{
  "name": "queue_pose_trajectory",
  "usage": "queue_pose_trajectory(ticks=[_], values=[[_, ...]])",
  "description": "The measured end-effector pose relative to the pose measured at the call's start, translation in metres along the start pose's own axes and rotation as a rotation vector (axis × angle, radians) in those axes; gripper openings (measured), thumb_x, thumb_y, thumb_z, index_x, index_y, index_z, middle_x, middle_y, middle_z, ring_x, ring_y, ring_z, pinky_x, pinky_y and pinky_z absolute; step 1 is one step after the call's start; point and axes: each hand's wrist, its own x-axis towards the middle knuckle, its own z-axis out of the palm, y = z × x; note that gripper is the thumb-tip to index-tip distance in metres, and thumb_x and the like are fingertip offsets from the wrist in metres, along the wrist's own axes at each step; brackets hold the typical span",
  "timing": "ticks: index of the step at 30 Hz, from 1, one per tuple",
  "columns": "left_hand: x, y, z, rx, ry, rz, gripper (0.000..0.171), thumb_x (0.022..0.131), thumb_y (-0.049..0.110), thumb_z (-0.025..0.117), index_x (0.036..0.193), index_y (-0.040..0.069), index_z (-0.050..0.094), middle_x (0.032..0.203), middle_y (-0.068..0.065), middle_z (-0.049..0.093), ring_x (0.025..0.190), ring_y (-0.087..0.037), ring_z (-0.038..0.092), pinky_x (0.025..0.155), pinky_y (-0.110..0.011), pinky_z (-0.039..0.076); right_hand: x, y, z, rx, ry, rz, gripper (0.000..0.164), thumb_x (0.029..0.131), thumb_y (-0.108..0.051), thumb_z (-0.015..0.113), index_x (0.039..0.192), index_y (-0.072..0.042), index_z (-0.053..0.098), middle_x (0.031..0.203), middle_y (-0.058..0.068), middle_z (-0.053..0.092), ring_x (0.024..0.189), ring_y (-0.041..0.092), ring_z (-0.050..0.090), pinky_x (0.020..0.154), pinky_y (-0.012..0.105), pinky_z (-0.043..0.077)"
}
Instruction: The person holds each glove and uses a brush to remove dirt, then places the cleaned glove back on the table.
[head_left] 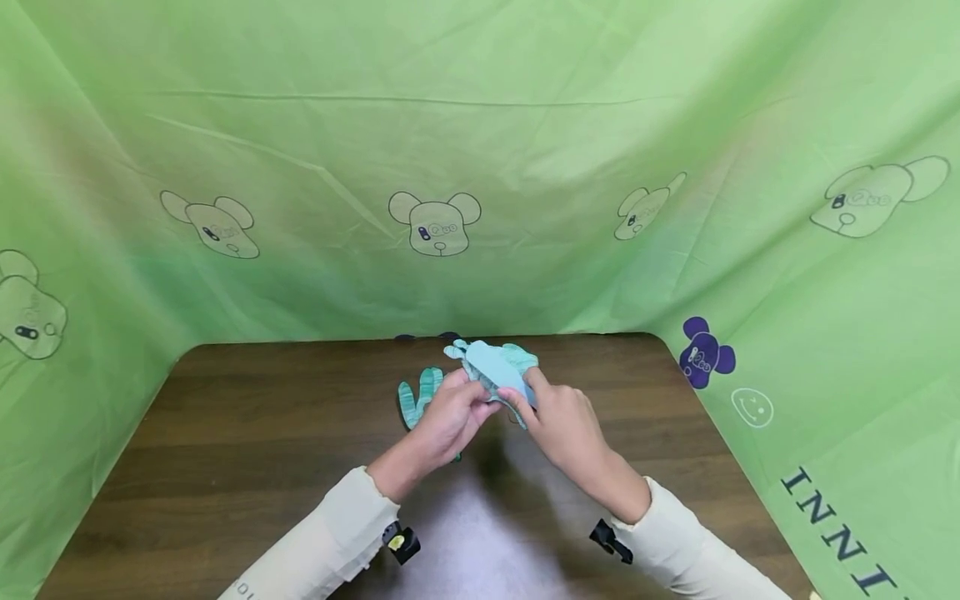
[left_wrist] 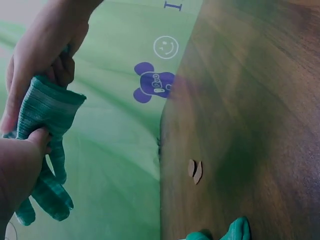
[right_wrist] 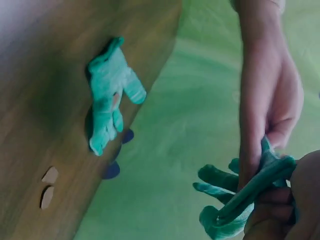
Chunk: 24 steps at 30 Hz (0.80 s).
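Above the back part of the table I hold a teal knit glove [head_left: 489,367] between both hands. My left hand [head_left: 454,417] pinches it with the thumb on the knit, as the left wrist view shows. My right hand [head_left: 566,425] grips it near the cuff, thumb on the outside; some of its fingers are hidden by the glove. The glove's fingers [left_wrist: 52,197] dangle below in the left wrist view. A smooth pale blue patch shows on its upper side in the head view. A second teal glove [right_wrist: 105,95] lies on the table, partly behind my left hand in the head view.
Two small brown pieces [right_wrist: 50,175] lie on the dark wooden table [head_left: 247,467], seen in both wrist views. Green cloth [head_left: 442,150] printed with bear heads stands around the back and sides. Both forearms wear light sleeves, with black wrist mounts [head_left: 401,542] below.
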Motion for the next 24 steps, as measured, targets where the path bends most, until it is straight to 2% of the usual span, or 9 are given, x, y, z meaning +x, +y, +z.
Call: queue_pose_trajectory(ticks=[6,8,11,15,17,20,22,24], values=[[-0.003,-0.002,0.002,0.042,0.027,-0.024,0.066,0.089,-0.012,0.027,0.155,-0.011,0.023,0.164,-0.025,0.028,0.150,-0.035,0.031,0.122,-0.044,0.034,0.001,0.003,0.007,-0.086,0.116,-0.015,0.051,0.102,-0.053,0.046,0.087,-0.005,0.051,0.050,-0.007,0.027,0.042,0.015,0.031,0.038,0.026,0.024],[-0.003,-0.003,0.001,0.040,0.030,-0.020,0.065,0.088,-0.013,0.027,0.153,-0.012,0.024,0.164,-0.026,0.028,0.151,-0.035,0.030,0.123,-0.045,0.033,0.003,0.005,0.008,-0.099,0.136,-0.010,0.049,0.102,-0.052,0.048,0.086,-0.006,0.051,0.050,-0.006,0.029,0.041,0.015,0.032,0.037,0.026,0.025],[-0.003,-0.004,0.001,0.047,0.032,-0.020,0.065,0.087,-0.013,0.027,0.152,-0.014,0.026,0.163,-0.027,0.029,0.151,-0.035,0.029,0.123,-0.047,0.032,0.007,0.010,0.008,-0.109,0.151,0.018,0.043,0.100,-0.046,0.059,0.087,-0.006,0.052,0.049,-0.004,0.033,0.040,0.016,0.036,0.036,0.029,0.028],[-0.003,-0.005,0.001,0.069,0.057,-0.043,0.062,0.085,-0.013,0.029,0.147,-0.014,0.033,0.156,-0.024,0.039,0.144,-0.028,0.039,0.122,-0.044,0.036,0.010,0.020,0.007,-0.094,0.133,0.089,0.037,0.095,-0.036,0.071,0.088,-0.004,0.054,0.048,-0.001,0.036,0.041,0.021,0.040,0.036,0.036,0.035],[-0.004,-0.005,0.000,0.080,0.072,-0.051,0.055,0.084,-0.013,0.030,0.139,-0.014,0.038,0.144,-0.019,0.048,0.134,-0.022,0.047,0.120,-0.041,0.040,0.012,0.025,0.005,-0.066,0.109,0.135,0.035,0.095,-0.034,0.071,0.089,-0.003,0.056,0.049,0.000,0.037,0.042,0.022,0.041,0.038,0.038,0.038],[-0.004,-0.006,-0.001,0.083,0.088,-0.048,0.048,0.083,-0.013,0.031,0.130,-0.013,0.041,0.129,-0.011,0.050,0.120,-0.016,0.050,0.117,-0.039,0.043,0.013,0.031,0.002,-0.013,0.073,0.201,0.034,0.097,-0.033,0.069,0.093,-0.002,0.057,0.051,0.002,0.039,0.045,0.022,0.041,0.041,0.037,0.039],[-0.004,-0.007,-0.003,0.070,0.092,-0.040,0.050,0.082,-0.013,0.030,0.131,-0.013,0.040,0.130,-0.011,0.049,0.120,-0.016,0.050,0.117,-0.040,0.043,0.012,0.031,0.000,0.030,0.060,0.234,0.032,0.099,-0.034,0.067,0.094,-0.004,0.057,0.053,0.002,0.040,0.048,0.021,0.042,0.043,0.034,0.037],[-0.003,-0.006,-0.004,0.058,0.090,-0.030,0.058,0.081,-0.014,0.029,0.139,-0.012,0.037,0.141,-0.015,0.048,0.127,-0.019,0.049,0.120,-0.041,0.040,0.010,0.025,-0.003,0.072,0.054,0.236,0.030,0.100,-0.034,0.066,0.094,-0.006,0.058,0.054,0.002,0.041,0.050,0.020,0.043,0.045,0.033,0.037]])
